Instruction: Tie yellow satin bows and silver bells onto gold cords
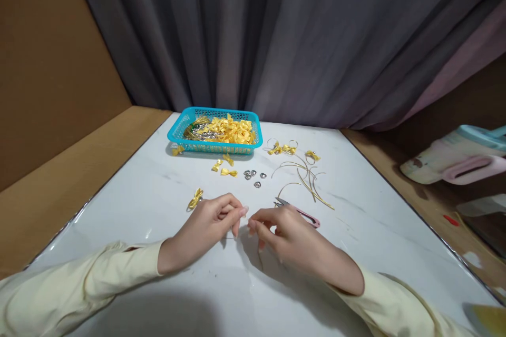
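Two sets of fingertips are pinching shut and almost touching each other over the glossy white tabletop; whatever they are gripping is too small to tell. The left hand is resting just beside a yellow satin ribbon bow, while the right hand is partly covering pink-handled metal thread snips. Farther back, small silver metal rings are lying before a turquoise plastic mesh basket.

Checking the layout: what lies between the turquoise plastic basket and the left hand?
Loose yellow ribbon bows on the white table, in the head view.
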`<act>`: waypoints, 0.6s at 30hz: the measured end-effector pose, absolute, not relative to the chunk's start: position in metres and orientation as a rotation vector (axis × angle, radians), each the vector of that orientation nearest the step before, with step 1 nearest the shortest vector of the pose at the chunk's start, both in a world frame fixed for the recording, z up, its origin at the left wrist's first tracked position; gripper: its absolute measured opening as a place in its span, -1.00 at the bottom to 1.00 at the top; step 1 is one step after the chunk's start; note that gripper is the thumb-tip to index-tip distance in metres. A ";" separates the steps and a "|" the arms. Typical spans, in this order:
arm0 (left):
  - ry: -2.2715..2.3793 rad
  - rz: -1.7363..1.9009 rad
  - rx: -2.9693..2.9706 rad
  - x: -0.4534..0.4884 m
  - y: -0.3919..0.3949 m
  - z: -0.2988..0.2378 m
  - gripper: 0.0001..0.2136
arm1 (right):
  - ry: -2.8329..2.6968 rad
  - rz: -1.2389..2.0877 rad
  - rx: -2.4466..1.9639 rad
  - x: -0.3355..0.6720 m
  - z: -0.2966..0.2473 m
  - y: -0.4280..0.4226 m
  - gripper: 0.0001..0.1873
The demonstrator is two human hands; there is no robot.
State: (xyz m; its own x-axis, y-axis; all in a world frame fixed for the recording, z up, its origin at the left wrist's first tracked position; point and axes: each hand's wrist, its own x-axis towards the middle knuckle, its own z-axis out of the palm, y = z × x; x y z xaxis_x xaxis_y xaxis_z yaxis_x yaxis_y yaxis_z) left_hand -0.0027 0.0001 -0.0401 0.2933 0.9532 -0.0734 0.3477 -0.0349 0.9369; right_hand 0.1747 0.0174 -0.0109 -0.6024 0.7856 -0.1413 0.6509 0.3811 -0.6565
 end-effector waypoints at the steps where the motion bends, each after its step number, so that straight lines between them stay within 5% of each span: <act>1: 1.223 0.771 1.571 -0.003 0.001 -0.040 -0.78 | -2.434 1.014 -1.305 0.176 -0.010 0.019 -0.71; 9: 1.223 0.767 1.641 -0.003 0.000 -0.040 -0.78 | -2.117 1.631 -1.234 0.176 -0.016 0.028 -0.66; 18: 1.236 0.709 1.699 -0.003 -0.002 -0.036 -0.75 | -2.281 0.991 -1.248 0.171 -0.015 0.015 -0.69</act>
State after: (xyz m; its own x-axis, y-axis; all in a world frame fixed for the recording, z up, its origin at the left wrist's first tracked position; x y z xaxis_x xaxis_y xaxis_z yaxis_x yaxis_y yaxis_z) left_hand -0.0028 -0.0022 -0.0361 0.3383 0.9395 -0.0528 0.4292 -0.1042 0.8972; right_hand 0.1711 0.0154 -0.0148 -0.5467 0.8371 -0.0213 0.5868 0.3648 -0.7229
